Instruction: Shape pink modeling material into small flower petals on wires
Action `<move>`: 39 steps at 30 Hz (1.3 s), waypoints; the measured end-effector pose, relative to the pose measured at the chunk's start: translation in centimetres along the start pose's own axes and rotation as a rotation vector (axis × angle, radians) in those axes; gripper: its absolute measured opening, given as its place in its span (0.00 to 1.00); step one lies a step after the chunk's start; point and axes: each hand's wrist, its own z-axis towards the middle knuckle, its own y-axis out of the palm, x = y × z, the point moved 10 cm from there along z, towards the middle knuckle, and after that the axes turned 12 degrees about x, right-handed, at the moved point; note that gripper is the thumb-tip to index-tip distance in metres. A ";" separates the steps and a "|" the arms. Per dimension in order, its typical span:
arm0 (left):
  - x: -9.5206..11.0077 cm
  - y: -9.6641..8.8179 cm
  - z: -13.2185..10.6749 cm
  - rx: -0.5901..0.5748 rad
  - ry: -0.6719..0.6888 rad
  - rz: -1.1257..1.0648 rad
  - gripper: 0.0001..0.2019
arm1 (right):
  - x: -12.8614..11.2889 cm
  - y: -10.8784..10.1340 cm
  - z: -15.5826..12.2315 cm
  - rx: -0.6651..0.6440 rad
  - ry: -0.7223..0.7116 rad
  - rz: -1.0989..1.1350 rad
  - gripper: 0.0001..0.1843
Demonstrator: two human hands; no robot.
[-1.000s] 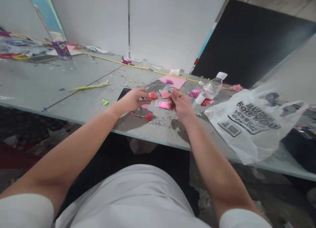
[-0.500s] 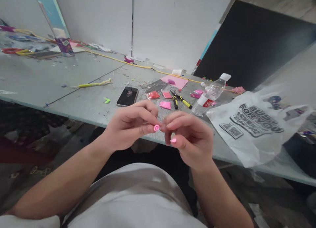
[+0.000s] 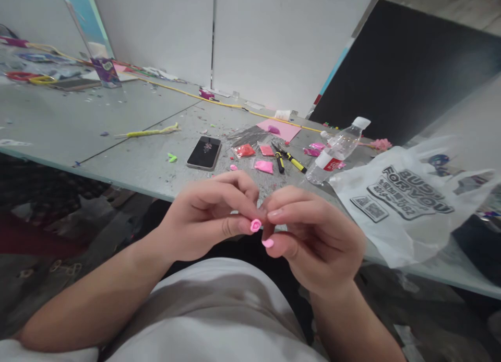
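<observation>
My left hand point(image 3: 211, 213) is closed in a pinch, with a small rolled pink clay rosebud point(image 3: 255, 225) between thumb and fingertips, its spiral end turned to me. Close beside it, the curled fingers of my right hand point(image 3: 321, 236) meet the left fingertips. On the tip of my right thumb sits a small flat pink clay petal point(image 3: 268, 243), a little apart from the rosebud. Whether a stem runs behind the fingers I cannot tell. Just beyond my left hand a small pink clay lump point(image 3: 234, 167) lies on the table.
Behind my hands lie a phone point(image 3: 204, 153), a pink clay packet point(image 3: 263, 167), a red clay packet point(image 3: 245, 151) and pliers with yellow-black handles point(image 3: 294, 162). A plastic bottle point(image 3: 336, 150) and a white carrier bag point(image 3: 391, 221) stand to the right. A yellow cord point(image 3: 188, 94) crosses the back.
Both hands have come lower and slightly right in view, still close together. The petal on my right thumb is now nearer to the rosebud. The pink lump behind my left hand now shows.
</observation>
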 end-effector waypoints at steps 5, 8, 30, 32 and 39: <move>-0.3 -0.1 -0.2 0.018 -0.034 -0.015 0.02 | -0.5 0.2 0.0 0.013 -0.038 -0.055 0.19; -0.2 -0.1 -0.4 0.016 -0.041 -0.005 0.01 | -0.8 0.2 0.1 0.012 -0.064 -0.074 0.20; 0.8 0.4 -0.6 -0.029 -0.023 0.036 0.01 | -1.9 0.7 0.1 -0.040 -0.153 -0.105 0.20; 1.0 0.4 -0.6 -0.038 0.000 0.039 0.02 | -2.4 0.9 0.3 -0.047 -0.213 -0.082 0.17; 1.5 0.7 -0.7 -0.062 0.034 0.030 0.08 | -3.4 1.1 0.5 -0.037 -0.291 -0.037 0.11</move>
